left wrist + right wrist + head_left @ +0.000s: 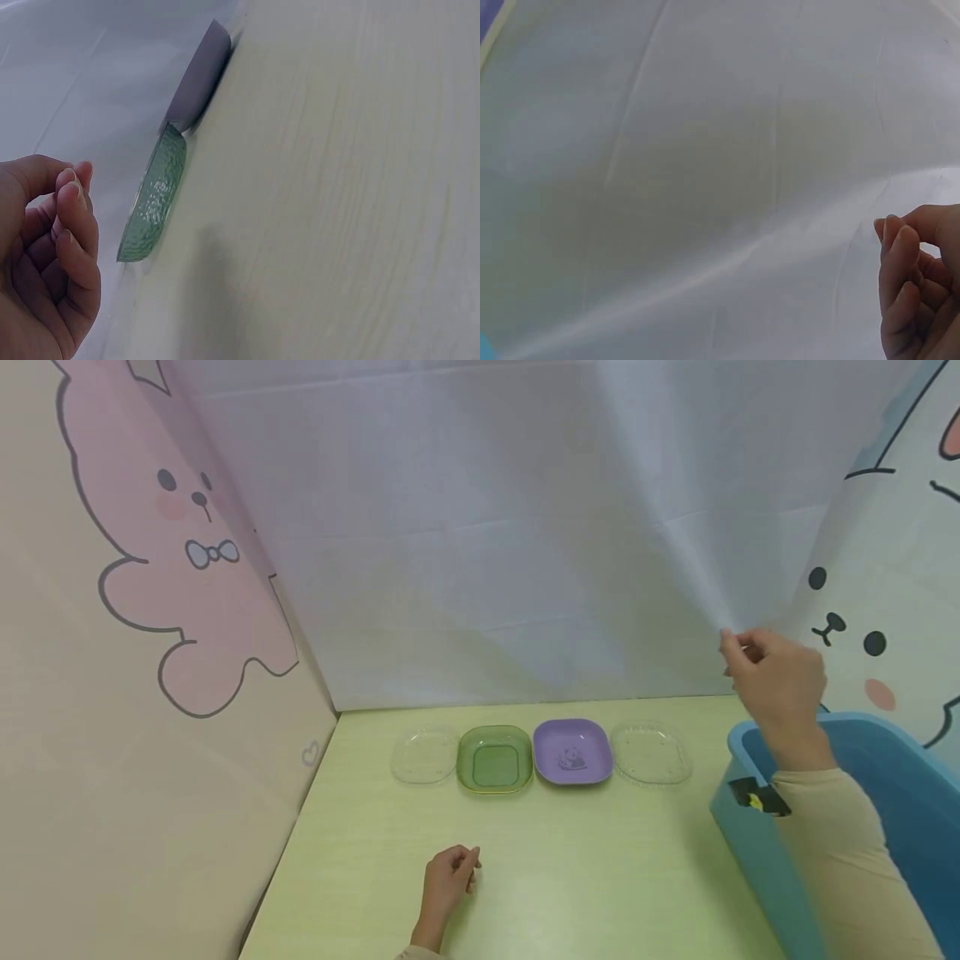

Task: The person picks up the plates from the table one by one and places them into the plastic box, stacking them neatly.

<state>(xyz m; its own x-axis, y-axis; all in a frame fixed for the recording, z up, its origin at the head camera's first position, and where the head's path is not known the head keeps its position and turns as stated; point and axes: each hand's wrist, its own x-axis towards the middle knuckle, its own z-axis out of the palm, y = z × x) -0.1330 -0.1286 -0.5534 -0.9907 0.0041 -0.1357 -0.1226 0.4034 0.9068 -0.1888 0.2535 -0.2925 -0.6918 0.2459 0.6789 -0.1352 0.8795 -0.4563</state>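
My left hand (pixel 448 883) hovers over the front of the table (pixel 570 860), its fingers loosely curled with nothing between them. Nearest to it in the left wrist view are a green dish (pixel 156 196) with a textured side and a purple dish (pixel 199 79). High over the near edge of a blue bin (pixel 847 725), my right hand (pixel 780 681) hangs in the air. Thumb and fingertips come together loosely in the right wrist view, and no object shows in them. From above, the purple dish (pixel 572 752) bears a panda print beside the green dish (pixel 495 759).
Two clear plastic trays, one at the left (pixel 424 756) and one at the right (pixel 651 753), flank the coloured dishes in a row near the back wall (pixel 487 568). A black and yellow patch (pixel 757 797) sits on the bin's side. Cartoon-printed panels stand left and right.
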